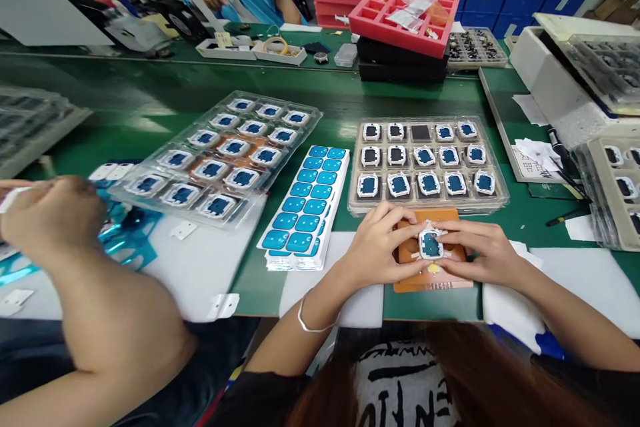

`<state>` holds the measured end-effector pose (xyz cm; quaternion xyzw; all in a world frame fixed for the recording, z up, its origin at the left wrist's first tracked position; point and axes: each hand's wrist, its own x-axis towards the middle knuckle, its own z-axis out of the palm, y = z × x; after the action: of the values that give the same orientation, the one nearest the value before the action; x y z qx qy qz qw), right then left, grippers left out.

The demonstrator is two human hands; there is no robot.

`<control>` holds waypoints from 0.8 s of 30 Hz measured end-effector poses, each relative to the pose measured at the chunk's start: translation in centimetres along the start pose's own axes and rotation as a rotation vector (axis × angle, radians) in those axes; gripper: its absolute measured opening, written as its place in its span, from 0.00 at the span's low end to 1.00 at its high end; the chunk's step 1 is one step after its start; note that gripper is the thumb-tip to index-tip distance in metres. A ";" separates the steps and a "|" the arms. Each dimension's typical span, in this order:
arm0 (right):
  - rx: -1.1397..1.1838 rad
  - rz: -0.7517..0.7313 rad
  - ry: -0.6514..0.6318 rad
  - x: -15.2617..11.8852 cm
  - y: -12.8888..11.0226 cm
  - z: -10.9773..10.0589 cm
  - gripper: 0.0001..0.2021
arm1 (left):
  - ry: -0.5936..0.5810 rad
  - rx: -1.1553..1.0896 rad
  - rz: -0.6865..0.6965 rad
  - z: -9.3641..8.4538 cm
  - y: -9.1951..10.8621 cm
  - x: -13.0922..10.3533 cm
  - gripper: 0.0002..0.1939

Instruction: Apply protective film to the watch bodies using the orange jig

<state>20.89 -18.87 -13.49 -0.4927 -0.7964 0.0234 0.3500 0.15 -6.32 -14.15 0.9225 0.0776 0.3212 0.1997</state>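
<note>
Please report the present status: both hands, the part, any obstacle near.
Left hand, right hand: holding white-framed part between them. Part over orange card, blue side up. Plastic tray just beyond card; no obstacle seen between hands.

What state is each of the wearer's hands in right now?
Left hand: closed, holding the white case at its left side.
Right hand: closed, holding the white case at its right side.

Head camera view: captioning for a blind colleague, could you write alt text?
Someone's left hand and right hand hold a white-framed blue part over an orange card on a green bench. Beyond it sits a clear tray of similar parts, with blue-patterned sheets to its left.
</note>
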 end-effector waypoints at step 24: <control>-0.313 0.434 -0.010 13.1 10.7 -2.6 0.14 | 0.686 0.315 -0.272 -2.2 -5.0 0.0 0.11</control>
<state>27.07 -3.65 -8.61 -0.6998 -0.6679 -0.0231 0.2524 -1.31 -1.04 -14.68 0.7623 0.3097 0.5652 0.0589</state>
